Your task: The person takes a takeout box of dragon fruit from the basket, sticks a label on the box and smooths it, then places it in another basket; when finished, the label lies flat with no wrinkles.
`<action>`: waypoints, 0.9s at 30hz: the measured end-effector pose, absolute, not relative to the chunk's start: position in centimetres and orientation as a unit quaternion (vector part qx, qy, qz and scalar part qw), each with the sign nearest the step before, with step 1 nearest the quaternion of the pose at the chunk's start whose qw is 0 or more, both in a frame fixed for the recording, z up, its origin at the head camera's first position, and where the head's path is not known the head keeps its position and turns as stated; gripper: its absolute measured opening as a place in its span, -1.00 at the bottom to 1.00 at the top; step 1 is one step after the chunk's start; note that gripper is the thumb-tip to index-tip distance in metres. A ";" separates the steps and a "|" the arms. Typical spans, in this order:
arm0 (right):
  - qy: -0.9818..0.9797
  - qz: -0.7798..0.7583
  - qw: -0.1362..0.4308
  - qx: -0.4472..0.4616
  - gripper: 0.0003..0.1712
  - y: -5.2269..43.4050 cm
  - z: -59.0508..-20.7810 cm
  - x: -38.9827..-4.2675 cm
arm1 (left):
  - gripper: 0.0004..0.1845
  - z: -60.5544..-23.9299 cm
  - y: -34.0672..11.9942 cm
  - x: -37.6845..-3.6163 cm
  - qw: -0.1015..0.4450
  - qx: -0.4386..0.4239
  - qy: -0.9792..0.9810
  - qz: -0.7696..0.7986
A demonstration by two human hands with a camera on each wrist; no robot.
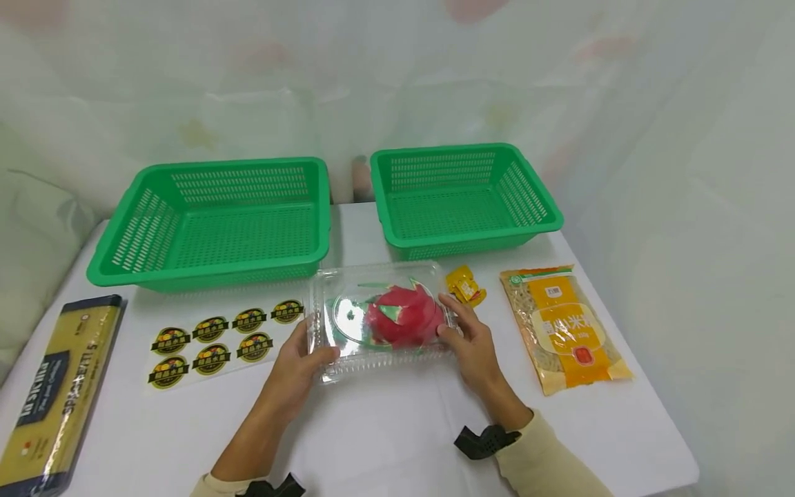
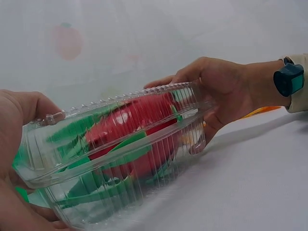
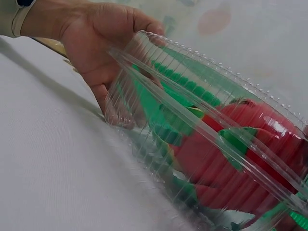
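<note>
Dragon fruit (image 1: 405, 319), red with green scales and smooth like a plastic model, is lying inside a clear ribbed clamshell box (image 1: 379, 321) that is sitting on the white table (image 1: 385, 442) just in front of 2 green perforated baskets. The left hand (image 1: 302, 359) is gripping the box's left end, thumb curled over the lid and fingers under the rim, while the right hand (image 1: 467, 339) is clasping the right end the same way. The left wrist view is showing what the head view is not: the scalloped lid edge (image 2: 120, 98), the fruit pressing close under the lid, and the right hand's fingers (image 2: 192, 72) wrapping over the far end. The right wrist view is showing the left hand's thumb (image 3: 139, 21) on the lid and the ridged side wall (image 3: 144, 115) touching the tablecloth. Only the head view is taking in the left basket (image 1: 211, 221) and right basket (image 1: 462, 197), both holding nothing, a sheet of 8 oval stickers (image 1: 220, 338) left of the box, a flat spaghetti box (image 1: 56, 393) at the table's left edge, a small yellow sachet (image 1: 464, 284) just beside the right hand, and a bag of rice noodles (image 1: 562, 328) further right.
</note>
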State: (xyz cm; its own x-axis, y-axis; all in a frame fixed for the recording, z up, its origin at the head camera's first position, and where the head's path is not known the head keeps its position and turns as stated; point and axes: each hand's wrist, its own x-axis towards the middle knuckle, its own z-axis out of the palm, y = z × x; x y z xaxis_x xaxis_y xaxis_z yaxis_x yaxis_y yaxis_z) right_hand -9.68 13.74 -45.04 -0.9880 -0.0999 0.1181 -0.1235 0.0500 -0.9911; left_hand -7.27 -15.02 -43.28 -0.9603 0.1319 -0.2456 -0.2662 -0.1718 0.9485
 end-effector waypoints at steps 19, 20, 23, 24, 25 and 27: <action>-0.752 0.651 0.036 0.098 -0.50 13.8 -46.3 -9.3 | -0.17 -43.5 -15.1 -6.8 0.121 -0.057 0.657 0.742; -0.753 0.649 0.038 0.099 -0.51 13.8 -46.4 -9.3 | -0.17 -43.5 -15.1 -6.8 0.122 -0.058 0.660 0.739; -0.758 0.642 0.042 0.103 -0.50 13.7 -46.4 -9.3 | -0.19 -43.3 -15.3 -6.8 0.123 -0.068 0.673 0.726; -0.759 0.642 0.042 0.102 -0.50 13.7 -46.4 -9.3 | -0.19 -43.1 -15.4 -6.8 0.123 -0.073 0.680 0.719; -0.759 0.642 0.041 0.101 -0.49 13.7 -46.3 -9.4 | -0.19 -42.9 -15.5 -6.8 0.123 -0.079 0.685 0.713; -0.759 0.642 0.040 0.099 -0.49 13.6 -45.8 -9.4 | -0.17 -42.4 -15.6 -6.8 0.121 -0.086 0.691 0.707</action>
